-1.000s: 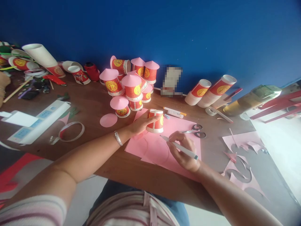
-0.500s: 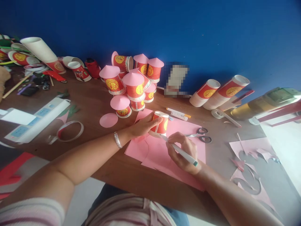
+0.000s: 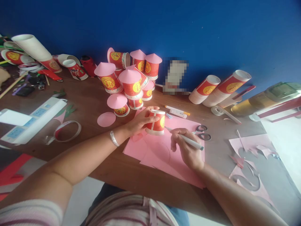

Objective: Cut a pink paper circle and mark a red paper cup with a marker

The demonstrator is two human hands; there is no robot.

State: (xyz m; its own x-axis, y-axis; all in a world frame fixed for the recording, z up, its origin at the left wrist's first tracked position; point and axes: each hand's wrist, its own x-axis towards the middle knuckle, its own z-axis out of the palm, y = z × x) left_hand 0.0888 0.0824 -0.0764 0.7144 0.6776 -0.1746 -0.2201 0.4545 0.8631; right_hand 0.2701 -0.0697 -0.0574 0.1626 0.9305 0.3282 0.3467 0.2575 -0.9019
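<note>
On the brown table [image 3: 110,168], flat pink paper sheets [image 3: 160,157] lie under the red-and-white paper cup [image 3: 159,126] that the left hand [image 3: 140,121] curls around. The right hand [image 3: 188,149] pinches a thin white pen [image 3: 192,142] beside it; this looks like drawing, so the cup needs holding still.

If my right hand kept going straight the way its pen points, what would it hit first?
Going that way, your right hand would likely bring the pen against the red cup in your left hand, though depth is unclear from this one view.
</note>
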